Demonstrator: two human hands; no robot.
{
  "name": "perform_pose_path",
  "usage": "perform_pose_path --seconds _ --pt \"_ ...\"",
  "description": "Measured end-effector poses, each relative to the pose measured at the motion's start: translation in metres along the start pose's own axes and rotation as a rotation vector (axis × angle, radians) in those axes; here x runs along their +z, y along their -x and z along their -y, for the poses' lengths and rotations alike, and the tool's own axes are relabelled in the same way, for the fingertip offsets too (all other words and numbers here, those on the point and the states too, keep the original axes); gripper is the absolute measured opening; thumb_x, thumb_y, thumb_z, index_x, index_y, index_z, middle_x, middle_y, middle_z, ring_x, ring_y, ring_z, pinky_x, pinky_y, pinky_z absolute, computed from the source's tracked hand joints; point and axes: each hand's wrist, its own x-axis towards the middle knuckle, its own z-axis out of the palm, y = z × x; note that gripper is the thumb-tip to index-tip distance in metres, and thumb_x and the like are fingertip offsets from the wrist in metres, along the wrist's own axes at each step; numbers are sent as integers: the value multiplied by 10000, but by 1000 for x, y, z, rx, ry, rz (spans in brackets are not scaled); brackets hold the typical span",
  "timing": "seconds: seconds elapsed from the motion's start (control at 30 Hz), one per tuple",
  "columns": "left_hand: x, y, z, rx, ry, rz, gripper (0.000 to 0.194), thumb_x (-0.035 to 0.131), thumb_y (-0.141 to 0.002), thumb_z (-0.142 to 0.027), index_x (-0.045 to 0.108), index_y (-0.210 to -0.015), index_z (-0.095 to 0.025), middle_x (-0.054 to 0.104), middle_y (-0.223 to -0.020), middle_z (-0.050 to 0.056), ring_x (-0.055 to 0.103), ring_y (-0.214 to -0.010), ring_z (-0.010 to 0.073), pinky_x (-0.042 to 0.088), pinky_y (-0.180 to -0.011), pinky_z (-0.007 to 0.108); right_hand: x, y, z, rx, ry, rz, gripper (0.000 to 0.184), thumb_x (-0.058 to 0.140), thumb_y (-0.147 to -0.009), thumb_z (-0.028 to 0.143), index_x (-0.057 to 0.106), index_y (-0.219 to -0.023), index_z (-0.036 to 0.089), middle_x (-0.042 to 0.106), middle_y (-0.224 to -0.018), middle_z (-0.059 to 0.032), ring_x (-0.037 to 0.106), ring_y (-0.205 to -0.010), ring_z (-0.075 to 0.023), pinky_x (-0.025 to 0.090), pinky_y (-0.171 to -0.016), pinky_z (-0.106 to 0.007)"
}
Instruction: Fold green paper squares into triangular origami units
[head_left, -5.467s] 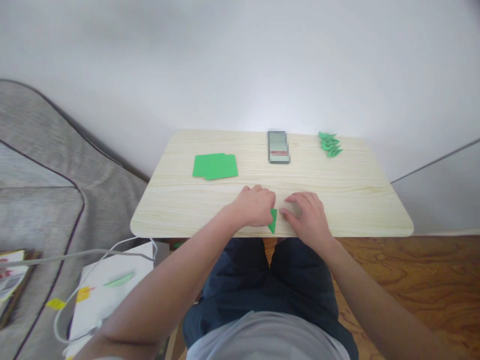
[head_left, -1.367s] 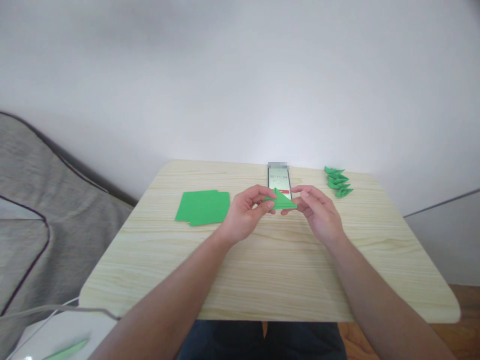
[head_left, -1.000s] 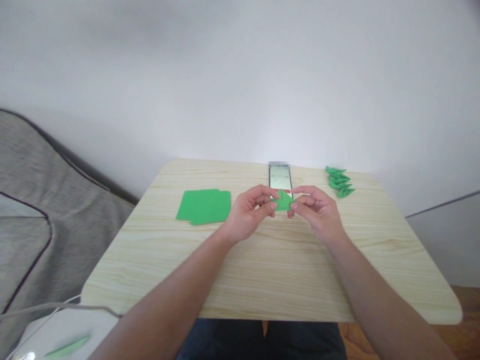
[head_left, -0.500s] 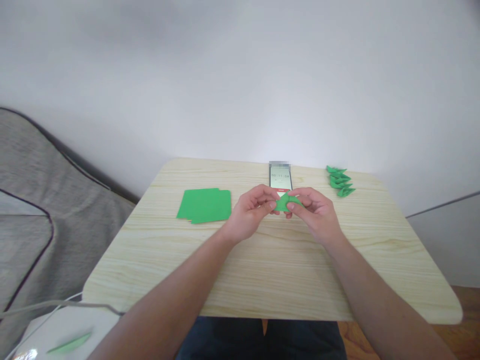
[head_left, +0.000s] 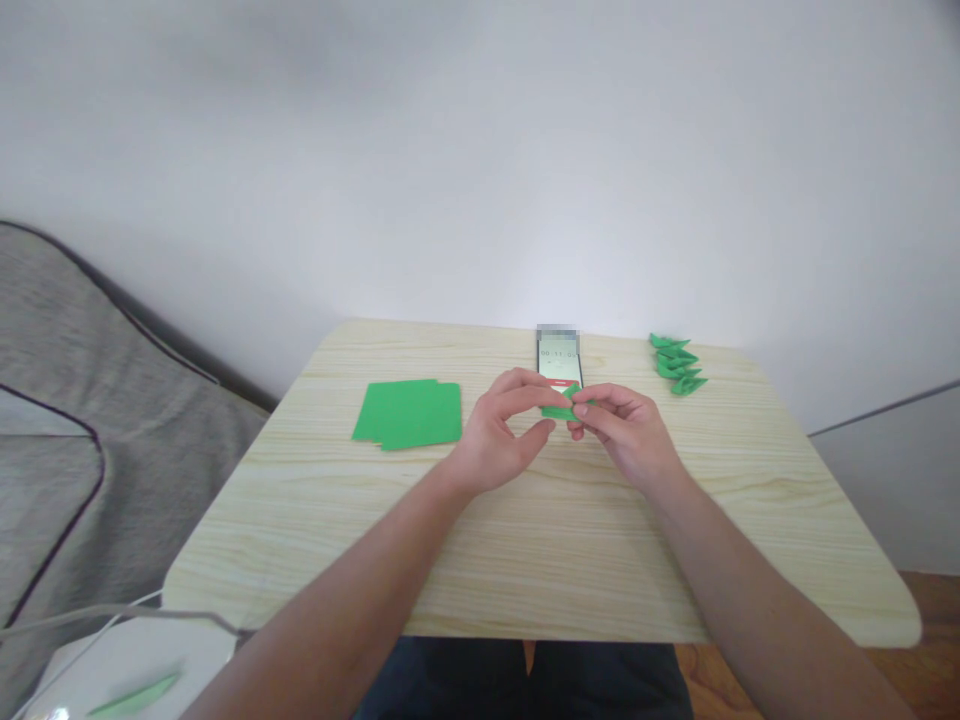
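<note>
My left hand (head_left: pixel 506 430) and my right hand (head_left: pixel 622 430) meet above the middle of a light wooden table (head_left: pixel 525 540). Between their fingertips they pinch a small folded green paper piece (head_left: pixel 562 403), mostly hidden by the fingers. A stack of flat green paper sheets (head_left: pixel 409 413) lies to the left of my left hand. Several finished folded green pieces (head_left: pixel 677 365) sit in a pile at the far right of the table. A phone (head_left: pixel 559 358) with a lit screen lies just behind my hands.
A white wall stands close behind the table. A grey upholstered seat (head_left: pixel 67 400) is on the left. A white surface with a cable and a green paper scrap (head_left: pixel 139 690) lies at the lower left. Wooden floor (head_left: pixel 930 680) shows at the lower right.
The flat green triangle held between both hands has been folded smaller and is now nearly covered by my fingers. Earlier it was pressed on the table's near edge, then lifted.
</note>
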Motion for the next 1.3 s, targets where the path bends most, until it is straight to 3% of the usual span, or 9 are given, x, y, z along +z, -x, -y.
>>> perform_pose_path --seconds 0.1,0.2,0.3,0.4,0.47,0.67,0.87,1.07,1.3 --pt "3 0 -2 97 -143 -28 185 735 -874 -175 814 -1010 -272 719 -1095 88 640 -1047 238 491 -972 418 3 1 3 108 -42 35 190 871 -797 325 785 -933 224 775 -798 -14 681 -664 -162 552 -652 -328" --pt "3 0 -4 89 -158 -57 131 724 -902 -187 800 -990 -248 760 -1002 71 655 -989 225 485 -942 400 3 2 9 127 48 57 231 782 -882 441 781 -902 210 723 -676 -9 621 -583 -150 508 -591 -308" --pt "4 0 -6 -58 -100 -103 77 727 -899 -206 782 -950 -221 760 -920 54 659 -923 210 486 -881 368 3 4 12 -50 316 -47 282 751 -897 484 797 -863 207 670 -647 -3 558 -569 -138 461 -565 -297" --pt "6 -1 -6 -234 -22 -114 48 743 -868 -226 768 -899 -198 752 -874 43 649 -857 192 474 -822 339 5 6 9 -164 431 -83 256 843 -816 396 801 -1000 224 758 -917 -43 665 -772 -179 528 -694 -317" --pt "8 -1 -4 -298 29 -88 54 745 -852 -234 755 -881 -189 743 -850 33 629 -820 176 464 -798 322 8 7 7 -138 415 -74 246 843 -813 356 788 -1013 224 781 -966 -52 698 -813 -191 546 -725 -322" --pt "9 -1 0 -344 146 -45 85 744 -832 -228 702 -884 -176 688 -821 14 599 -783 147 459 -753 289 13 8 7 -45 283 -74 126 825 -811 307 770 -856 203 785 -747 -21 707 -650 -161 540 -612 -273" --pt "9 -1 0 -351 274 -32 115 759 -827 -209 681 -902 -169 676 -813 8 625 -759 133 480 -719 266 11 5 8 -54 187 -96 128 856 -768 275 762 -820 206 797 -762 -10 705 -639 -135 561 -618 -248" --pt "10 -3 -2 -364 513 -85 126 788 -803 -214 688 -855 -157 675 -797 4 637 -706 120 559 -650 251 8 4 4 -85 92 -65 102 832 -787 250 764 -855 216 799 -788 -7 744 -668 -173 614 -663 -313" --pt "11 -3 -2 -348 581 -111 94 796 -789 -203 724 -830 -159 675 -782 4 655 -690 125 595 -650 262 7 5 5 -114 68 -75 79 798 -811 175 750 -860 213 796 -766 -8 759 -647 -190 627 -648 -330"
